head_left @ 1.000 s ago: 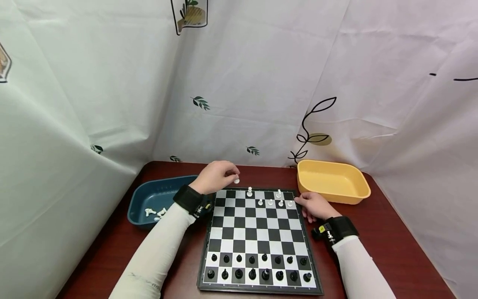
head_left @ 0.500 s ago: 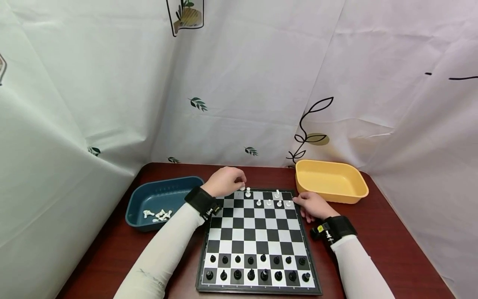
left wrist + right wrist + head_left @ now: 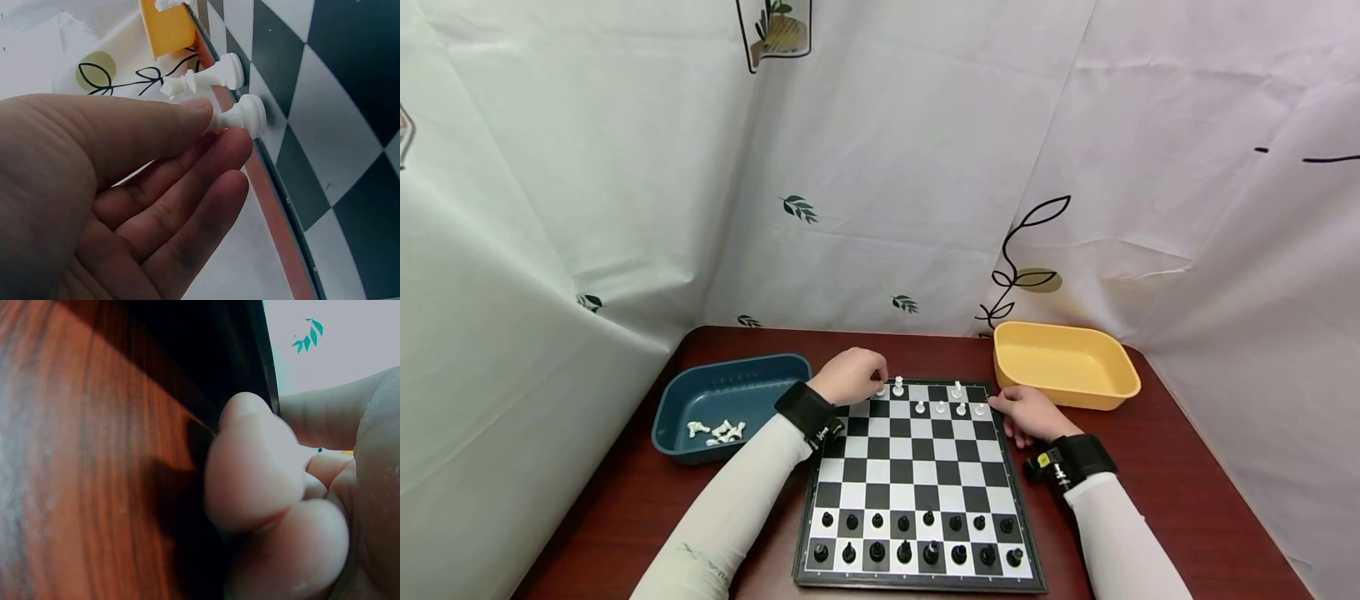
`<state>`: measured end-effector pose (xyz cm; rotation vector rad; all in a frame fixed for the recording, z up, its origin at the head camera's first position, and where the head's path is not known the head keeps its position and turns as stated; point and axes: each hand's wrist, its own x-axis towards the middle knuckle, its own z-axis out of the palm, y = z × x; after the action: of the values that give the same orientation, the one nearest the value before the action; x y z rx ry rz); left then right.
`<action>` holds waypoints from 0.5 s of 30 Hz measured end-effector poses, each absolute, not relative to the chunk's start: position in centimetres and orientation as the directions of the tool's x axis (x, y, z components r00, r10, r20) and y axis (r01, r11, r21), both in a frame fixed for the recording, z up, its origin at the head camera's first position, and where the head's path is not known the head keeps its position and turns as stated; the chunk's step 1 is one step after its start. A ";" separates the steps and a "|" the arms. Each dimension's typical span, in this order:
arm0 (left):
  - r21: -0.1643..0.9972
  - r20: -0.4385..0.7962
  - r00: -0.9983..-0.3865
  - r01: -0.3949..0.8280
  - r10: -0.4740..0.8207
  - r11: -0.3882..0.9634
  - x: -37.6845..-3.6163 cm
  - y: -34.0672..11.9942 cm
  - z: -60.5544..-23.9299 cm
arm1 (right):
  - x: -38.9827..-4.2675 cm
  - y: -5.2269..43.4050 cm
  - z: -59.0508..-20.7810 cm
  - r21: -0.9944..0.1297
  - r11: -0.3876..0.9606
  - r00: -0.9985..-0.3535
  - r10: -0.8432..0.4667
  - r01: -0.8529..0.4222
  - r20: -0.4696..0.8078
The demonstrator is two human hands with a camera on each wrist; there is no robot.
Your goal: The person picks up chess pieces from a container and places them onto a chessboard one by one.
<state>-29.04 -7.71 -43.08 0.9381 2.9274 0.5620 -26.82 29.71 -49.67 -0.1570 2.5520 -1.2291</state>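
My left hand [image 3: 852,375] pinches a small white chess piece [image 3: 240,115] between thumb and fingers, its base at the far row of the chessboard [image 3: 917,475]. Beside it on that row stands a taller white piece [image 3: 898,386]; the left wrist view shows this white piece [image 3: 209,75] just behind the held one. My right hand [image 3: 1028,412] rests against the board's right edge, its fingers [image 3: 250,469] curled against the dark rim. Several more white pieces stand near the far right corner, and black pieces [image 3: 917,537] fill the two near rows.
A blue tray [image 3: 700,396] holding several white pieces sits left of the board. A yellow tray [image 3: 1063,362] stands at the back right. Under everything is a dark red wooden table [image 3: 1187,500], closed in by white printed curtains.
My left hand has come down and to the right with the white piece, from above the table behind the board to the far row beside the taller white piece. The right hand stayed put.
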 end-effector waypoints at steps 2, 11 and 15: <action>0.344 0.087 -0.820 0.558 0.566 0.755 -29.1 -7.7 -43.3 | -26.8 29.7 -49.7 -0.777 0.628 -0.948 -0.228 0.030 -0.221; 0.348 0.107 -0.813 0.570 0.572 0.744 -29.3 -7.9 -43.7 | -26.8 29.6 -49.6 -0.773 0.635 -0.946 -0.236 0.024 -0.223; 0.349 0.120 -0.812 0.573 0.571 0.742 -29.3 -7.8 -43.7 | -26.7 29.6 -49.5 -0.772 0.636 -0.947 -0.236 0.019 -0.218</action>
<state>-29.29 -7.84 -43.67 0.9645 2.9365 0.5907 -26.74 29.62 -49.50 -0.1749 2.5598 -1.2127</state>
